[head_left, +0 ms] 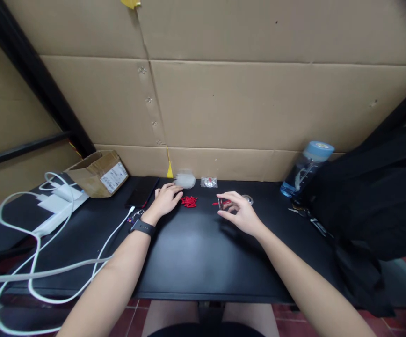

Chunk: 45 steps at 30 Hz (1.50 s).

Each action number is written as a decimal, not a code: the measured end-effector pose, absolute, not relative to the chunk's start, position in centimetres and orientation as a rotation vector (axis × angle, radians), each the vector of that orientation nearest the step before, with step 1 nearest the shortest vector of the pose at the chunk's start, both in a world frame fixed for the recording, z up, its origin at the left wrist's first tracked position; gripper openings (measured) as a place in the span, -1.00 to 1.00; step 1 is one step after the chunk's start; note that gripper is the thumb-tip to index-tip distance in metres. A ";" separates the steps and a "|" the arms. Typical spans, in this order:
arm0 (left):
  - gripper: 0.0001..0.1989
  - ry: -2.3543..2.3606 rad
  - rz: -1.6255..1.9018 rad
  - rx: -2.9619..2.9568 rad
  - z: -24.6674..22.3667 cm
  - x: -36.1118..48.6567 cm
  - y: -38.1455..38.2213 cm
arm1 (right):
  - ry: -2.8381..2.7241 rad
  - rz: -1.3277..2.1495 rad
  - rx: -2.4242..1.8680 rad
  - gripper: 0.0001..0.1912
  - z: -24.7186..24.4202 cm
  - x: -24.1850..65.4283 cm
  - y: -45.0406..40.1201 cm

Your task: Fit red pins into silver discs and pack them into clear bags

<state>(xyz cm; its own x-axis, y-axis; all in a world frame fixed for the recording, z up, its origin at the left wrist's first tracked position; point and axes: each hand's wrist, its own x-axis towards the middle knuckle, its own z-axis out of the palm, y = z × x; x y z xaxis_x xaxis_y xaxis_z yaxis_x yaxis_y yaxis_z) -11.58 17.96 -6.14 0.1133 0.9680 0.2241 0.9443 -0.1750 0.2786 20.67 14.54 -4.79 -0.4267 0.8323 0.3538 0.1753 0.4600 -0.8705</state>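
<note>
Right hand (221, 204) pinched on a shiny ring (220, 204), a red stick (226, 202) by it, left hand (181, 192) at the clear bags (185, 180), cannot tell if it grips, red bits (189, 201) between the hands on the black counter (203, 252).

The black table (203, 262) bears red pieces (189, 201), a phone (141, 192), an open cardboard box (98, 174) and a blue-lidded bottle (305, 169).
</note>
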 end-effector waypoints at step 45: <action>-0.72 0.957 0.362 2.729 -3.9 -0.7 10.1 | -1.900 0.632 -0.931 -0.54 -1.3 24.6 15.4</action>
